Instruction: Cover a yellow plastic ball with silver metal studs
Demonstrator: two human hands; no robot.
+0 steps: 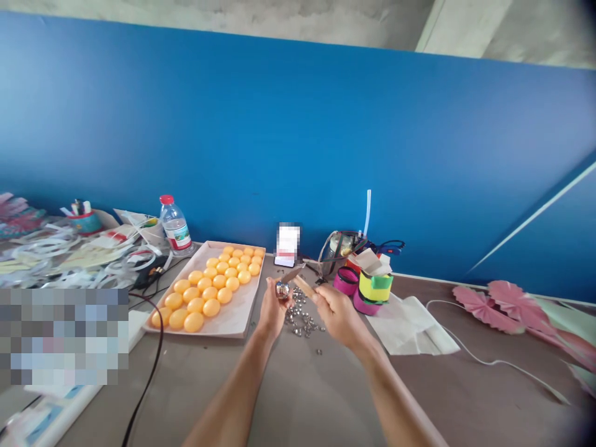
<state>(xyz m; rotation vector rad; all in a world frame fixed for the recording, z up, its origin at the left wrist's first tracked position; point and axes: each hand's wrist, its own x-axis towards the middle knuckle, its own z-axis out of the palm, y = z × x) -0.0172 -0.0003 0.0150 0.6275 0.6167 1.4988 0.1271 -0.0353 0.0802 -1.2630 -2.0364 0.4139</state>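
Note:
My left hand (274,308) is closed around a small shiny silver round object (282,290), near the middle of the table. Above that object lies a thin, pointed brownish piece (292,273). My right hand (336,310) pinches a flat light-brown stick (305,286), whose far end points toward the left hand. Between and below the hands, several small shiny metal pieces (302,321) are scattered on the grey table (288,397). Whether the stick touches the silver object is too small to tell.
On the left, a shallow box (242,313) holds several orange balls (212,307); a bottle (177,231) stands behind it. A phone (287,245) leans at the back. Colourful rolls (375,287), white sheets (414,329) and pink paper fans (516,304) lie right. A black cable (156,366) crosses front left.

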